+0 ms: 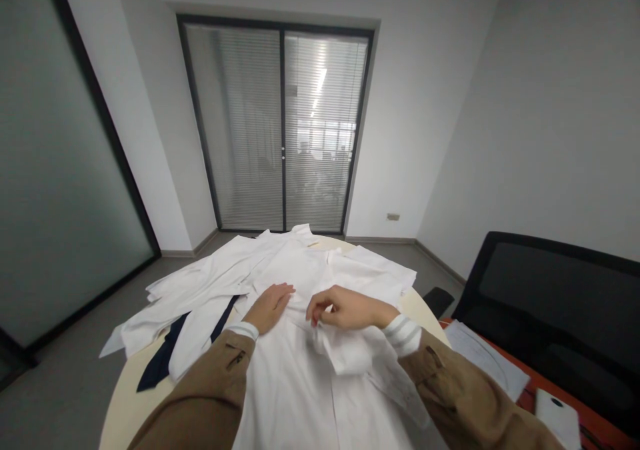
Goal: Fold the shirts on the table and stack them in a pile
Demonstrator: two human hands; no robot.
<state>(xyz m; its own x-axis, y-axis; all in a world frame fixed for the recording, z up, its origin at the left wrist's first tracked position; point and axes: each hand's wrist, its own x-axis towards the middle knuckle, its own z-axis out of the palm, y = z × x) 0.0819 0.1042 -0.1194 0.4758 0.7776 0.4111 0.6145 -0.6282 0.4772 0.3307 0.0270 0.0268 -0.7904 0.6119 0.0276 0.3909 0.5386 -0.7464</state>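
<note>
Both hands are on one white shirt [300, 383] spread across the round worktop [125, 397]. Flat and open, the left hand [270, 307] presses palm-down on the cloth, fingers together. Just beside it, the right hand [345, 309] is curled, with thumb and fingertips pinching a raised fold of the shirt front. Two tan-sleeved forearms reach forward side by side. More white garments [210, 277] lie beyond, their number unclear. One dark tie [170, 350] lies at the left and one black chair [550, 303] stands at the right.
</note>
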